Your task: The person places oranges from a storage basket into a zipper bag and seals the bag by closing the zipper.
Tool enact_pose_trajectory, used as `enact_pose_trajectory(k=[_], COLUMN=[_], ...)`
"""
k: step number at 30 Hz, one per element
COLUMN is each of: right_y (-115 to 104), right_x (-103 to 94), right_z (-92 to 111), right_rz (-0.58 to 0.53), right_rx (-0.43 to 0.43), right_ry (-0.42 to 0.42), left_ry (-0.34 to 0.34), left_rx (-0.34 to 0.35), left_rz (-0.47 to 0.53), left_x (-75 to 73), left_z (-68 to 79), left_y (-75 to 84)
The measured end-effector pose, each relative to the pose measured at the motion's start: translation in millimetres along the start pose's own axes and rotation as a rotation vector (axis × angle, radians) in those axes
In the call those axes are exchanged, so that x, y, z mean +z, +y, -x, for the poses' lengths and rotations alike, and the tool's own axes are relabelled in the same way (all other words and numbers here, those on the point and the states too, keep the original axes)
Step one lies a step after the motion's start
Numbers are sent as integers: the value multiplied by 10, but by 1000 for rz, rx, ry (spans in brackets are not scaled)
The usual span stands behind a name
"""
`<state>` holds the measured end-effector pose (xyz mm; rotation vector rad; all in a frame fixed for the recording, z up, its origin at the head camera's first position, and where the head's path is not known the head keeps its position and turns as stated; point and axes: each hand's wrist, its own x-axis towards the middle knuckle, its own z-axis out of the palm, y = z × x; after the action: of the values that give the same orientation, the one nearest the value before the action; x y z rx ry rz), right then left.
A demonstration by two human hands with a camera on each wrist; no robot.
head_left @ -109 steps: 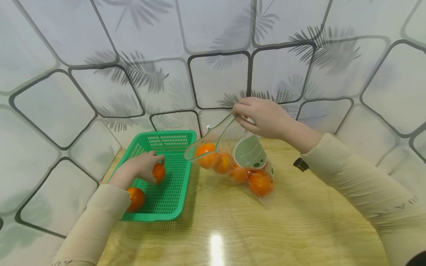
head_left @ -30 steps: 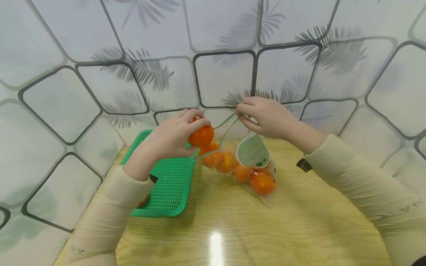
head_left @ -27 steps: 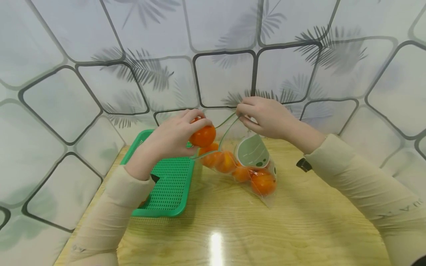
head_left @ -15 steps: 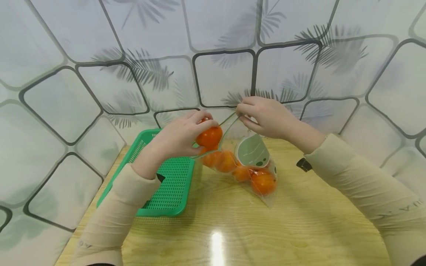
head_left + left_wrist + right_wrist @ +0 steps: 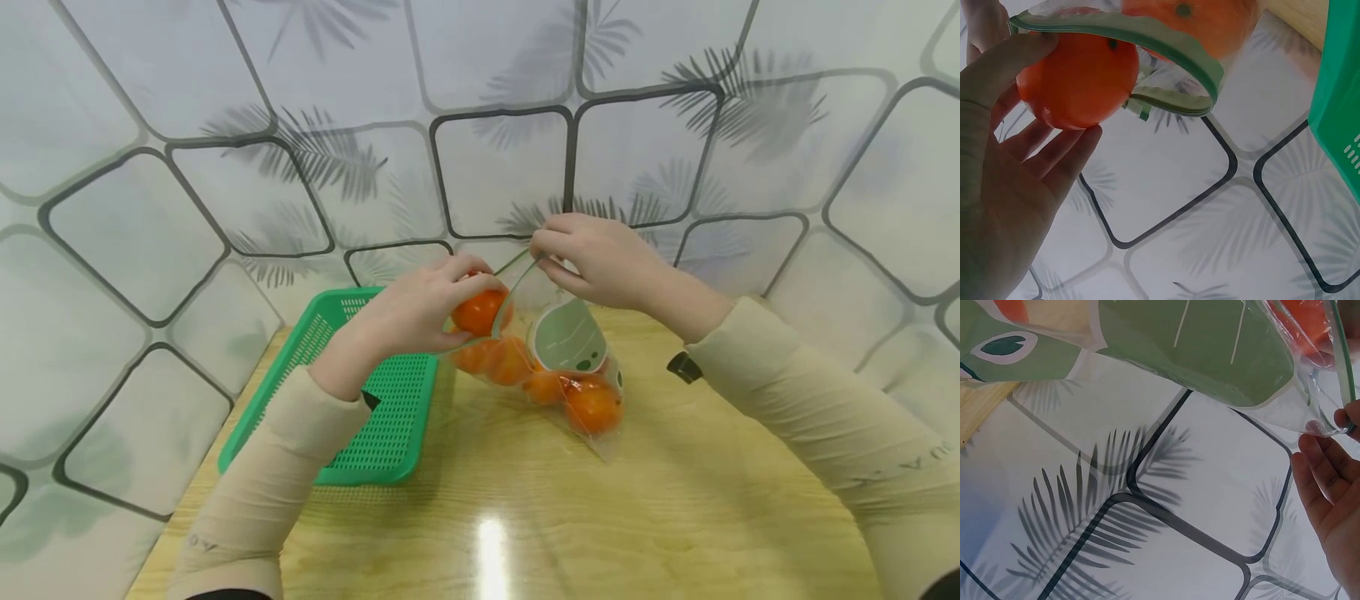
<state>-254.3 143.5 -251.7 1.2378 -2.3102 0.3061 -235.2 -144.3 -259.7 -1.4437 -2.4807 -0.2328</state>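
My left hand point(image 5: 408, 312) grips a round orange point(image 5: 478, 313), thumb on one side and fingers on the other. The orange is at the mouth of a clear zip bag point(image 5: 572, 337) with a green label, partly behind its rim. In the left wrist view the green zip edge point(image 5: 1191, 62) crosses over the top of the orange point(image 5: 1079, 81). My right hand point(image 5: 596, 257) pinches the upper corner of the bag's mouth, as the right wrist view shows at the fingertips point(image 5: 1311, 445). Several oranges point(image 5: 592, 406) lie inside the bag, which slopes down onto the table.
A green slotted basket point(image 5: 427, 400) stands left of the bag, partly covered by my left forearm. The wooden table point(image 5: 600, 517) runs up to a patterned wall covering point(image 5: 502, 175) behind and at the left.
My left hand took an orange from the basket, carried it up and right, and has moved it into the bag's mouth. My right hand has kept its hold on the bag.
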Motion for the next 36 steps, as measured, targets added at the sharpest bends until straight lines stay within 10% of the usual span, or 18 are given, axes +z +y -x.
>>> enact_pose_trajectory(k=[36], right_y=[42], right_x=[22], right_z=[12], right_rz=[4], right_rx=[0], right_ry=[1], left_ry=[35], left_rx=[-62], left_rz=[-88], left_x=[108], left_z=[4], left_y=[-61])
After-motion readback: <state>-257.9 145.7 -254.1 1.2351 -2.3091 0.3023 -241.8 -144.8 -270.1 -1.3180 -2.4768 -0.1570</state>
